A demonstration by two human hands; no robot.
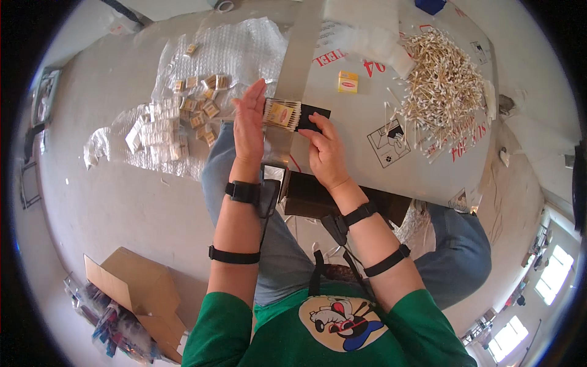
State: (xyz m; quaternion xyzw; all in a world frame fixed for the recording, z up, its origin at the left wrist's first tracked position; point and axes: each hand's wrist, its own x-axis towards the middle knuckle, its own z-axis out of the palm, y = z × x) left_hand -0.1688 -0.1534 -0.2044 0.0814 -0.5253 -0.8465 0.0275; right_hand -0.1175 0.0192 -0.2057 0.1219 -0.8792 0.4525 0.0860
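Observation:
A row of cotton swabs with a yellow card on top lies at the table's left edge, next to a flat black piece. My left hand stands with its fingers stretched out, the palm side against the left end of the swabs. The thumb and fingers of my right hand grip the right part of the black piece. A small yellow box sits farther back on the table. To the right rises a large heap of loose cotton swabs.
Bubble wrap on the floor at the left carries several small swab packs and a stack of clear-wrapped packs. An open cardboard box stands at the lower left. A blue container is at the table's far edge.

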